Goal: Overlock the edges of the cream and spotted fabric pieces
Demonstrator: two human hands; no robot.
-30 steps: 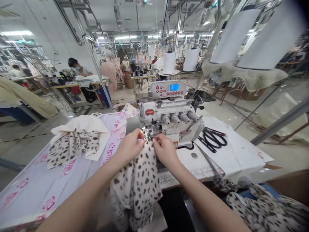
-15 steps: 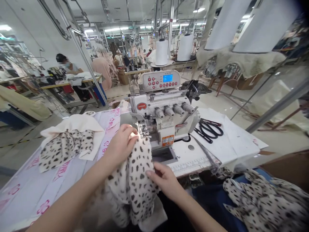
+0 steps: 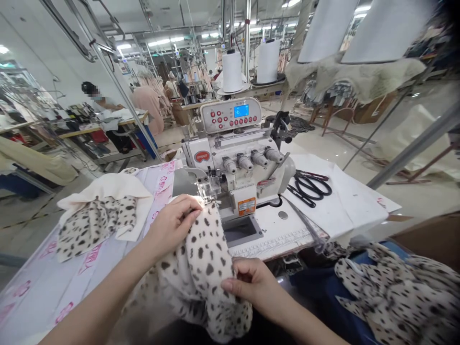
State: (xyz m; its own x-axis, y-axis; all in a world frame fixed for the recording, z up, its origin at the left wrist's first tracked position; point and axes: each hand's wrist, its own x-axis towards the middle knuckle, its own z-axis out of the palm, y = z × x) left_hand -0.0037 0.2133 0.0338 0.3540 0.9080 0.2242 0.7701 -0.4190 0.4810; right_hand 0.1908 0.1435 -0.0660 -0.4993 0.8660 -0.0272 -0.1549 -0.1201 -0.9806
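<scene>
sewing floor [image 3: 359,139]: left fingers [image 3: 190,206] press, right fingers [image 3: 240,282] pinch spotted fabric [image 3: 204,273], more piled in blue bin [image 3: 316,292]

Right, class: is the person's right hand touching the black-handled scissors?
Apart. The head view shows the right hand on the spotted fabric, the black-handled scissors lying well beyond it on a white sheet.

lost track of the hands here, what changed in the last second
The right hand has slid away from the presser foot of the overlock machine, back toward the person, and now grips the spotted fabric lower down. The left hand stays on the fabric beside the foot. The scissors lie unmoved.
</scene>
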